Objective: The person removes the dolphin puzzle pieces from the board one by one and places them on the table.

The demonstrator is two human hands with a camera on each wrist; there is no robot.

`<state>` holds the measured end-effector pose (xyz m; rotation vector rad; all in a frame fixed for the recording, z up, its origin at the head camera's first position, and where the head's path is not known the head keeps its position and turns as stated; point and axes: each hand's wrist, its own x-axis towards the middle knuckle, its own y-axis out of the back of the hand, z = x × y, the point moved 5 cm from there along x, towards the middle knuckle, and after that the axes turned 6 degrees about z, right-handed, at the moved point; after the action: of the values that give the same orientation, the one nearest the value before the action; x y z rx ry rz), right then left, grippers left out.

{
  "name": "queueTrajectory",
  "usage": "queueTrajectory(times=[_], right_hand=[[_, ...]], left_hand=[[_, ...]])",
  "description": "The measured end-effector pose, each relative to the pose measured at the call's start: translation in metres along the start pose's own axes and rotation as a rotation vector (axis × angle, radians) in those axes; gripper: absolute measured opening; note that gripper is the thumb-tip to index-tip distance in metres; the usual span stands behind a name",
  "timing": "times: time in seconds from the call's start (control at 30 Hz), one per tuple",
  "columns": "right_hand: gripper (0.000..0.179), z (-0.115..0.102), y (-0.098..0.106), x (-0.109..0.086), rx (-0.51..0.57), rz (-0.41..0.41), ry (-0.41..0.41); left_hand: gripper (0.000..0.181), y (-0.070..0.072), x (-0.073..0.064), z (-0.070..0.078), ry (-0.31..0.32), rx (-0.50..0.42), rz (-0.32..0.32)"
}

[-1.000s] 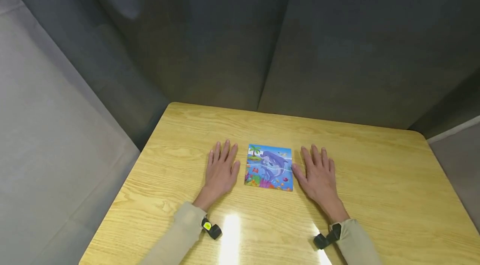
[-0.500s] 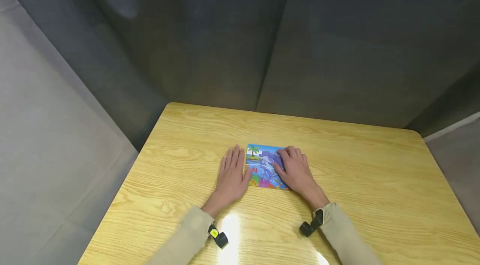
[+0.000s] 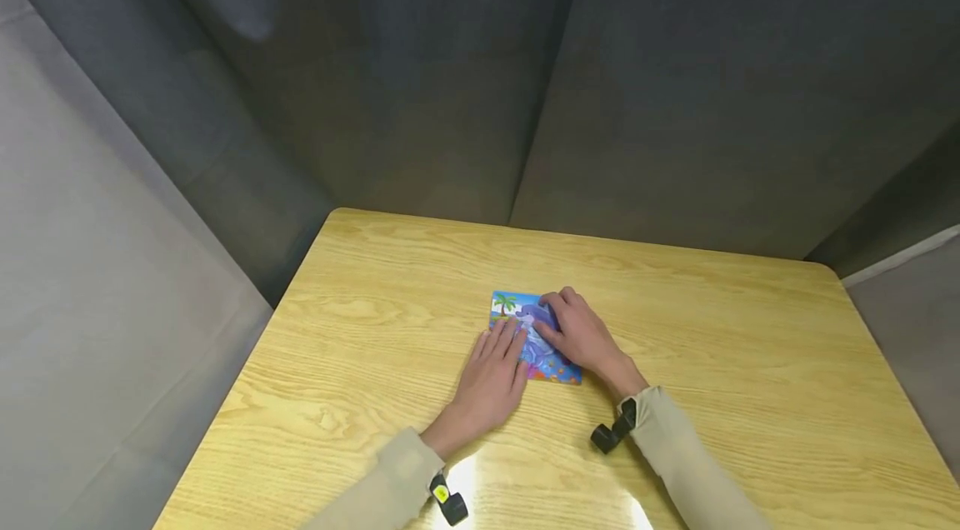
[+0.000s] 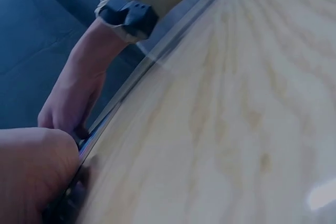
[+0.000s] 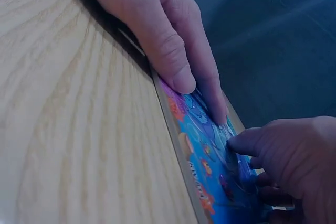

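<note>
A square jigsaw puzzle [image 3: 542, 353] with a dolphin, a palm tree and sea plants lies flat on the wooden table. My left hand [image 3: 491, 380] rests over its lower left part with fingers straight; in the right wrist view the left fingertips press on the picture. At the puzzle's upper right, my right hand [image 3: 585, 334] has its fingers curled, with the thumb on the dolphin. Seen in the right wrist view, the right thumb and bent fingertips [image 5: 268, 192] pinch at the puzzle [image 5: 202, 161]. The exact grip is partly hidden by the hand.
The light wood table [image 3: 360, 305] has rounded far corners. Dark grey curtains [image 3: 420, 97] hang behind it, and a lighter grey panel [image 3: 112, 263] stands on the left. Bright reflections show near the table's front. Each wrist wears a small black camera [image 3: 450, 505].
From beside the puzzle, my right hand has moved left onto its upper right and curled its fingers. My left hand has moved right and nearer, onto the puzzle's lower left.
</note>
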<state>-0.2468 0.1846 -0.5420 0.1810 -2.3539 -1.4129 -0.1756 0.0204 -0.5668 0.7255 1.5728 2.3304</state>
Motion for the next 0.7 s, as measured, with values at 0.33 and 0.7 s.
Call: queueTrajectory(times=[0.33,0.7], right_hand=[[0.034,0.003,0.003,0.008,0.128,-0.046,0.066],[0.027,-0.006,-0.003,0.030,0.267,-0.173,0.075]], left_hand=[[0.052,-0.011,0.000,0.020,-0.108,0.116,0.037],[0.055,-0.018,-0.005,0.020,-0.132,0.148,0.013]])
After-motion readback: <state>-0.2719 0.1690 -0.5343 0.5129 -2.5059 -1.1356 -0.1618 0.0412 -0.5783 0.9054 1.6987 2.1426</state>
